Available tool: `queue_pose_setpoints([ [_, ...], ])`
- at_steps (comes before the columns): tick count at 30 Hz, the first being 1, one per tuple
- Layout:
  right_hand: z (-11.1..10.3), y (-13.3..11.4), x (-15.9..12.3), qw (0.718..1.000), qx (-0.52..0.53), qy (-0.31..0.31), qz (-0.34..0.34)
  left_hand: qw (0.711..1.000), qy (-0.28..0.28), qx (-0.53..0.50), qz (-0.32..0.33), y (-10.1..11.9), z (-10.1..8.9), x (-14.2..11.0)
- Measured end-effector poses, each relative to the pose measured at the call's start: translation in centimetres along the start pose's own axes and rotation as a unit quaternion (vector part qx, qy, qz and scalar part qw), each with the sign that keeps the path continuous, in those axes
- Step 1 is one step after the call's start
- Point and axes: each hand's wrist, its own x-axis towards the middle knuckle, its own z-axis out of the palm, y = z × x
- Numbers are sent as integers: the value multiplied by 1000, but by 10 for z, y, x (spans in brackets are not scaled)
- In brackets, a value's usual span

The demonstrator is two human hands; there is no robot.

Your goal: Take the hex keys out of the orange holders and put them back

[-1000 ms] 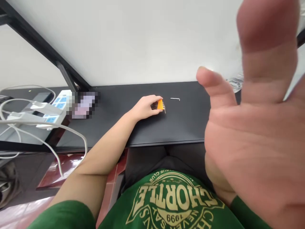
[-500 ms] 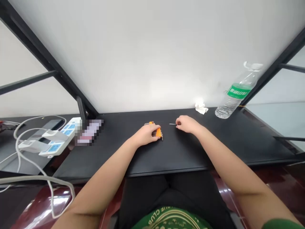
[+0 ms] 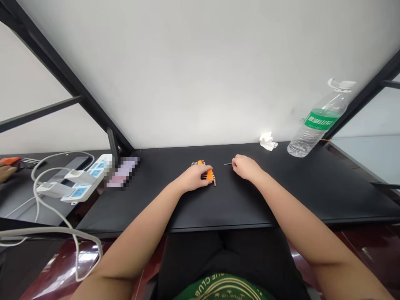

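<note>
My left hand (image 3: 194, 177) is closed around an orange hex key holder (image 3: 210, 175) on the black tabletop. Several metal hex keys stick out from both sides of the holder, and my palm and fingers cover part of it. To the right, a short gap away, my right hand (image 3: 246, 166) pinches a single thin hex key (image 3: 228, 164) just above or on the table; I cannot tell which. Its tip points left toward the holder, while its other end is hidden by my fingers.
A crumpled tissue (image 3: 268, 141) and a large water bottle (image 3: 318, 121) stand by the wall at right. At left are a blurred phone-like item (image 3: 123, 172), a power strip (image 3: 90, 177) with white cables, and another person's hand (image 3: 6, 173) near an orange item.
The view has shifted slightly, so the table things appear further right. Another person's hand has come into view at the far left. My hands keep nearly the same places and grips.
</note>
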Motion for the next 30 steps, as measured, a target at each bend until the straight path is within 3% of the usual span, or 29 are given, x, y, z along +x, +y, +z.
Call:
queue_pose_setpoints([
  [6, 3, 2, -1, 999, 33, 24, -23, 1000, 6, -10, -8, -5, 3, 2],
  [18, 0, -9, -10, 997, -64, 22, -29, 1000, 12, -10, 4, -2, 1, 1],
  [30, -2, -14, -11, 998, -60, 12, -13, 1000, 3, -22, 0, -5, 3, 1],
])
